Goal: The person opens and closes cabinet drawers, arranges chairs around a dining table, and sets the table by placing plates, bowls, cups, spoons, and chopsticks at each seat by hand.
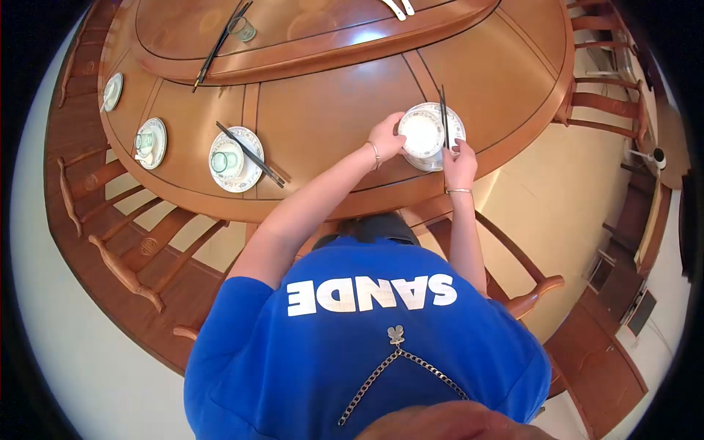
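Observation:
My left hand point(388, 137) is at the left rim of a white bowl point(422, 133), its fingers closed on the edge. The bowl rests on a patterned plate point(456, 121) near the table's front edge. At the plate's right side, my right hand point(460, 165) pinches the lower end of dark chopsticks point(444, 110), which lie across the plate and point away from me. To the left stands another plate point(253, 174) with a bowl, a glass point(225, 162) and dark chopsticks point(249, 152) on it.
Two more place settings stand farther left, on a plate point(159, 150) and a plate point(112, 92). The raised centre point(308, 55) of the round table bears a glass point(243, 30), long chopsticks point(217, 51) and white spoons point(397, 7). Wooden chairs point(125, 271) surround the table.

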`<state>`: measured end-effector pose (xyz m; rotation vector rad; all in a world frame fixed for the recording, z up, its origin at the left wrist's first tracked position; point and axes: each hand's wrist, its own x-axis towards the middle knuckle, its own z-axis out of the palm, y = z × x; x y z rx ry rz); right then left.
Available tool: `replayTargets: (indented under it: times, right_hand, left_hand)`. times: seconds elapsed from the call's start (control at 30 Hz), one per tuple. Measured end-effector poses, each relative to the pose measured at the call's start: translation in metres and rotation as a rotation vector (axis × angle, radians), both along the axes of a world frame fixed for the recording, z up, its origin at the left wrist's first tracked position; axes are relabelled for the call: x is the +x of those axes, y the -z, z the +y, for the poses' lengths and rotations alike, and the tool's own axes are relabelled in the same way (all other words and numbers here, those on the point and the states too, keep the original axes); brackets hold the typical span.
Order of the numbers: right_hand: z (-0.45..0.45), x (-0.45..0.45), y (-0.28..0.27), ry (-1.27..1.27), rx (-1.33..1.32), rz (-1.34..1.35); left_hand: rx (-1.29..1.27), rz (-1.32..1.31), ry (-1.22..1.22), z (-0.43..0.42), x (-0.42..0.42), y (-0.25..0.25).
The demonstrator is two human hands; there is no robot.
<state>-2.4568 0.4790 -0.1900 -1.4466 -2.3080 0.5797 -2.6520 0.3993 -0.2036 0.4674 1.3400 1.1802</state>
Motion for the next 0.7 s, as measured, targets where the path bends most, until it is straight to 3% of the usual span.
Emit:
replayTargets:
  times: [0.13,0.47,0.57,0.7]
  right_hand:
    - [0.008,0.002,0.018,0.014,-0.134,-0.123]
    - [0.007,0.006,0.032,0.062,-0.120,-0.043]
    - [0.012,0.010,0.045,0.046,-0.100,-0.085]
    - [0.016,0.007,0.016,0.029,-0.084,-0.170]
  left_hand:
    - [-0.053,0.107,-0.001,0.015,0.007,0.010]
    - [-0.040,0.257,-0.002,0.023,0.026,0.055]
    - [-0.045,0.119,-0.039,0.013,0.017,0.021]
    - [-0.036,0.074,-0.061,-0.019,-0.007,0.003]
